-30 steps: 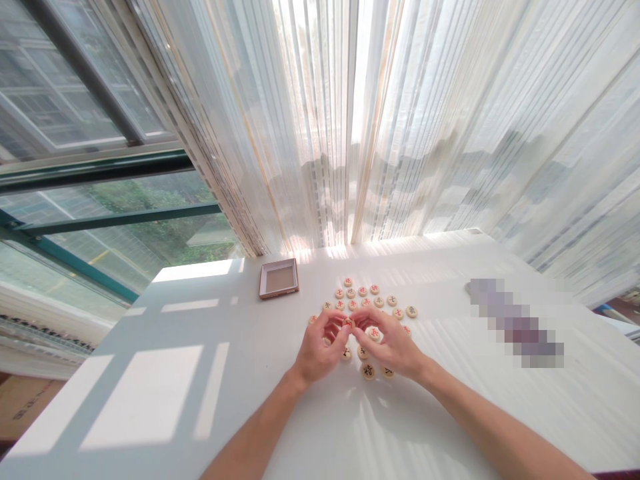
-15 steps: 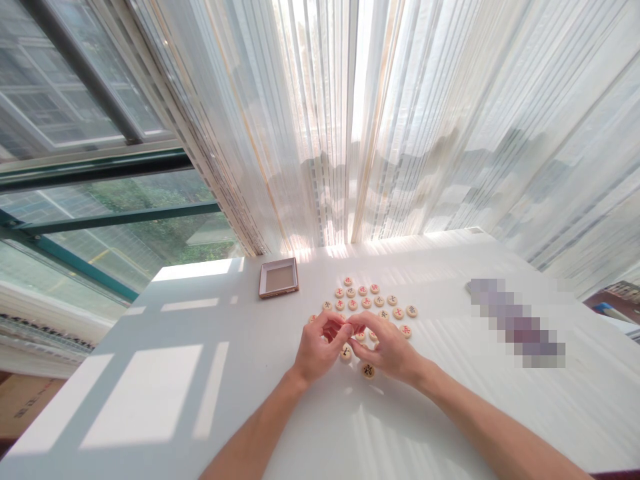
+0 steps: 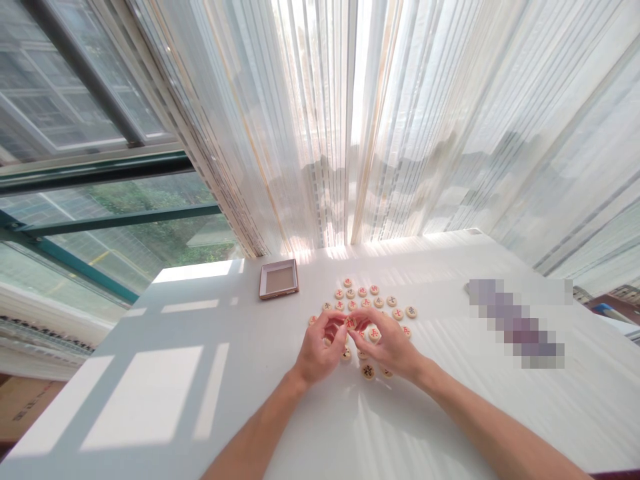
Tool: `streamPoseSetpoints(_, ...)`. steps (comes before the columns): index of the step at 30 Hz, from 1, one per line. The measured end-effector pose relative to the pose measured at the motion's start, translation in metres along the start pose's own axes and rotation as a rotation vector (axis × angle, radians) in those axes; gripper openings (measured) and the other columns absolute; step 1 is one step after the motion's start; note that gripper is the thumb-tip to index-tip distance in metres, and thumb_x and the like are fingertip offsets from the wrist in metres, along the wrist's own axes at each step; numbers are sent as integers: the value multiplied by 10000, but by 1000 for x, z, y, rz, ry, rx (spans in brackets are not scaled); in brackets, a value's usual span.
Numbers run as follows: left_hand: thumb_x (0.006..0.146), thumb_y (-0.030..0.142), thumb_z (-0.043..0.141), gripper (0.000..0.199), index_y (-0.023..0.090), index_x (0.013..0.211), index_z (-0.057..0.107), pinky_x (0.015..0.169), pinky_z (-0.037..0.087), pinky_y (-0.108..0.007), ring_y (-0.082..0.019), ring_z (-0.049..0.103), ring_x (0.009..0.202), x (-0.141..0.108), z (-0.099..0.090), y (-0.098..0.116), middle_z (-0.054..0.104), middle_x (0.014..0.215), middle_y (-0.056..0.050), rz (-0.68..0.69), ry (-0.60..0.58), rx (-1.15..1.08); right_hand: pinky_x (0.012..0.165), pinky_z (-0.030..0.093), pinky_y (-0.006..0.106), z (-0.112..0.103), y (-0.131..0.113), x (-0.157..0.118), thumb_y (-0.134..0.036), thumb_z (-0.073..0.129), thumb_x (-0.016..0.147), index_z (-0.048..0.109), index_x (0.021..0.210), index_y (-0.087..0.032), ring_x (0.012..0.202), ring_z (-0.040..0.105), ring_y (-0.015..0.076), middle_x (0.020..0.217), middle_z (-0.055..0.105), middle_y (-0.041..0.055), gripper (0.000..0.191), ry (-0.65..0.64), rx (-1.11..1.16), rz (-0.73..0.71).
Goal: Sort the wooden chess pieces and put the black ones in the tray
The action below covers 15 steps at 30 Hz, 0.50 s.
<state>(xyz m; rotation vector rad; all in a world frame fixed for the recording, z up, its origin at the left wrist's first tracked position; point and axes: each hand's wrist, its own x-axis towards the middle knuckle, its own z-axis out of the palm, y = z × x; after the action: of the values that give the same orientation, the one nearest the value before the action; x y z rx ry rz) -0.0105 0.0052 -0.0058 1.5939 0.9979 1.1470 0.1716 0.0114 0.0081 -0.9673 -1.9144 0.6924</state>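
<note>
A round wooden Chinese chess piece [image 3: 351,323] with a red character is raised between my two hands, its face turned toward me. My left hand [image 3: 319,345] pinches its left side with curled fingers. On the other side, the fingertips of my right hand [image 3: 389,345] close on its right edge. Under and around the hands lie several more pieces, lettered in red or black, partly covered by my fingers. Nearest me is a black-lettered piece [image 3: 368,372], and a red-lettered one [image 3: 348,283] sits farthest away.
An open shallow box [image 3: 279,295] stands at the back left of the white table [image 3: 240,413]. A blurred-out object [image 3: 517,323] lies on the right. Pale curtains [image 3: 300,133] hang behind the table's far edge, beside a window [image 3: 100,220] at left.
The held chess piece has turned so that its red character now shows. My right fingers have shifted slightly, uncovering more pieces beneath the hand.
</note>
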Motion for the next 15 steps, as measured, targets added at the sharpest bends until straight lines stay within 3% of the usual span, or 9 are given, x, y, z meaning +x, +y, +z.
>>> streamPoseSetpoints(15, 921, 337, 592, 250, 187, 1118, 565, 596, 536, -237, -124, 649, 675, 0, 1, 3, 678, 956, -60, 15, 21, 47, 808, 558, 351, -3, -2, -2, -184, 569, 913, 581, 1183, -254, 855, 655, 180, 997, 686, 38, 278, -38, 34, 0)
